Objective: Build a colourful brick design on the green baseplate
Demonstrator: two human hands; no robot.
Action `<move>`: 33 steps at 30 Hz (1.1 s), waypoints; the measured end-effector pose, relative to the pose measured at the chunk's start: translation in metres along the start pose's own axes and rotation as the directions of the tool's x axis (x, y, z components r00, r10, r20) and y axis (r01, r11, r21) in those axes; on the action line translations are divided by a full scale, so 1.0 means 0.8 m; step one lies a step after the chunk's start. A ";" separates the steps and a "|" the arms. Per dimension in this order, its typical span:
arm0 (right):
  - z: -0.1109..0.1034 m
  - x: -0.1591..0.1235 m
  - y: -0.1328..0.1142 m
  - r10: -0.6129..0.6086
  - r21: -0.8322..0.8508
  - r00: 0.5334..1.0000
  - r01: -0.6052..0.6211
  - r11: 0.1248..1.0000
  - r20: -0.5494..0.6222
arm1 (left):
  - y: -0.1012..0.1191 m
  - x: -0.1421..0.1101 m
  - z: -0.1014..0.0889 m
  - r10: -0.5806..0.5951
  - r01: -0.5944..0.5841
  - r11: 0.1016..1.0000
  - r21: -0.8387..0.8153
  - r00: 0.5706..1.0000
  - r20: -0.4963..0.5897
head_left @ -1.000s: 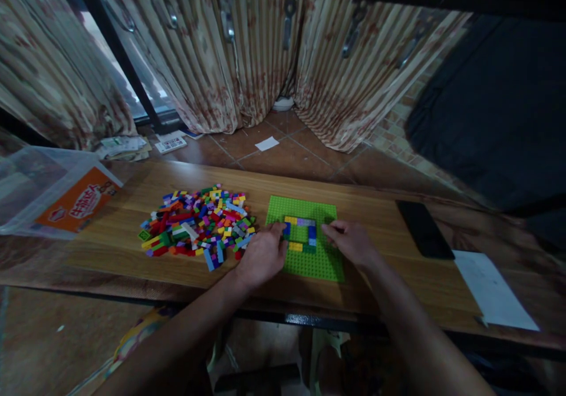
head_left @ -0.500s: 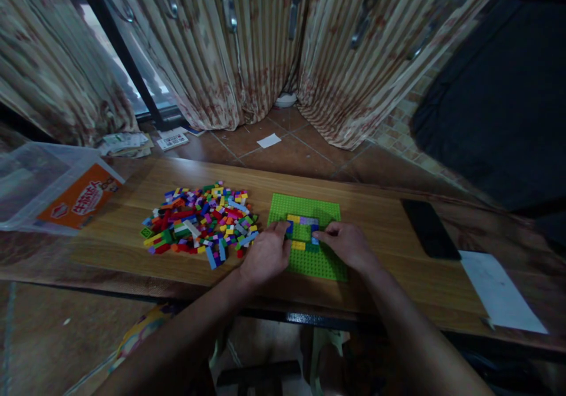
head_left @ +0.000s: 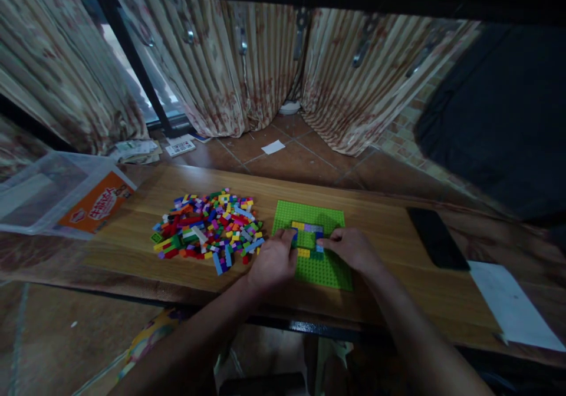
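A green studded baseplate (head_left: 329, 277) lies on the wooden table, bearing a small rectangular frame of building bricks (head_left: 303, 253) in yellow, lilac, blue, light blue and green. My left hand (head_left: 273, 258) rests over the plate's left edge, its fingers closed against the blue brick on the frame's left side. From the right, my right hand (head_left: 352, 248) reaches in with thumb and forefinger pinched at the blue and light-blue bricks of the right side. Its fingertips partly cover those bricks. Left of the plate spreads a heap of loose, mixed-colour bricks (head_left: 210, 225).
A clear plastic box (head_left: 84, 175) with an orange label stands at the table's left end. On the right lie a black phone (head_left: 437, 238) and a white paper sheet (head_left: 515, 304). Striped curtains (head_left: 265, 72) hang beyond the table, above a tiled floor.
My right hand has moved left, from beside the brick frame onto its right side. My left hand has stayed at the left side. The camera view has shifted slightly.
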State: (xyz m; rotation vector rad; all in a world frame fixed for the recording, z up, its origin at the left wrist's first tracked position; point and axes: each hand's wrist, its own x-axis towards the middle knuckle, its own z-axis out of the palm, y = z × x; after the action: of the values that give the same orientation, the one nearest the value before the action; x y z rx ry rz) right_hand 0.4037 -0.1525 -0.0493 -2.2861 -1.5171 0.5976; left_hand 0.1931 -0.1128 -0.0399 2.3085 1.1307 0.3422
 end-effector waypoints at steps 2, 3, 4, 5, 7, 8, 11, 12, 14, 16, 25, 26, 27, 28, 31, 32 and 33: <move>0.002 0.000 0.005 -0.018 0.015 1.000 0.019 1.000 -0.017 | 0.000 -0.001 0.000 0.001 -0.001 1.000 -0.008 1.000 0.004; 0.002 0.001 0.008 -0.028 0.027 0.999 0.028 0.999 -0.023 | 0.001 -0.001 0.001 0.000 0.000 1.000 -0.011 1.000 0.007; 0.001 0.001 0.010 -0.034 0.034 0.999 0.035 0.999 -0.021 | 0.002 -0.002 0.001 0.002 -0.002 1.000 -0.014 1.000 0.010; 0.000 0.001 0.012 -0.051 0.039 0.999 0.052 0.998 -0.015 | 0.003 -0.003 0.002 0.002 -0.002 1.000 -0.016 1.000 0.012; -0.005 0.001 0.013 -0.072 0.048 0.997 0.073 0.996 -0.021 | 0.004 -0.004 0.006 0.009 -0.008 1.000 -0.020 1.000 0.021; -0.007 0.000 0.012 -0.068 0.048 0.996 0.071 0.996 -0.055 | 0.005 -0.004 0.007 0.014 -0.014 1.000 -0.023 1.000 0.024; -0.006 -0.005 0.001 -0.100 0.029 0.967 0.110 0.993 -0.234 | 0.005 -0.004 0.008 0.040 -0.039 0.998 -0.049 0.999 0.009; -0.001 -0.008 -0.004 -0.159 0.011 0.946 0.169 0.986 -0.281 | 0.005 -0.004 0.005 0.045 -0.046 0.997 -0.057 0.999 -0.009; 0.016 -0.014 -0.013 -0.326 -0.062 0.897 0.323 0.944 -0.299 | 0.001 -0.003 -0.003 0.041 -0.045 0.997 -0.068 0.997 -0.071; 0.039 -0.019 -0.019 -0.481 -0.171 0.842 0.451 0.876 -0.243 | -0.004 -0.003 -0.015 0.015 -0.027 0.997 -0.078 0.988 -0.152; 0.066 -0.023 -0.005 -0.612 -0.373 0.770 0.523 0.767 -0.181 | -0.073 0.008 -0.084 -0.159 0.078 0.980 -0.185 0.864 -0.477; 0.064 -0.027 -0.010 -0.613 -0.354 0.762 0.525 0.774 -0.210 | -0.092 0.007 -0.101 -0.209 0.103 0.970 -0.221 0.819 -0.534; 0.064 -0.031 -0.017 -0.610 -0.325 0.756 0.529 0.784 -0.239 | -0.113 0.004 -0.119 -0.271 0.133 0.955 -0.266 0.759 -0.592; 0.067 -0.037 -0.029 -0.607 -0.288 0.752 0.540 0.791 -0.257 | -0.136 -0.001 -0.138 -0.337 0.171 0.935 -0.310 0.699 -0.631; 0.089 -0.056 -0.080 -0.554 -0.172 0.776 0.528 0.832 -0.300 | -0.207 -0.026 -0.185 -0.513 0.285 0.858 -0.428 0.511 -0.689; 0.100 -0.060 -0.100 -0.548 -0.148 0.777 0.530 0.835 -0.309 | -0.226 -0.035 -0.194 -0.549 0.322 0.836 -0.445 0.471 -0.690; 0.111 -0.062 -0.120 -0.549 -0.119 0.765 0.543 0.831 -0.336 | -0.243 -0.044 -0.198 -0.567 0.332 0.824 -0.459 0.462 -0.682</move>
State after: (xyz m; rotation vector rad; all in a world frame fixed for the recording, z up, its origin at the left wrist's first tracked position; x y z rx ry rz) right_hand 0.2656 -0.1586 -0.0707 -1.6891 -1.8652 -0.0013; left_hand -0.0257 0.0132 -0.0200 1.4631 1.9300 1.3277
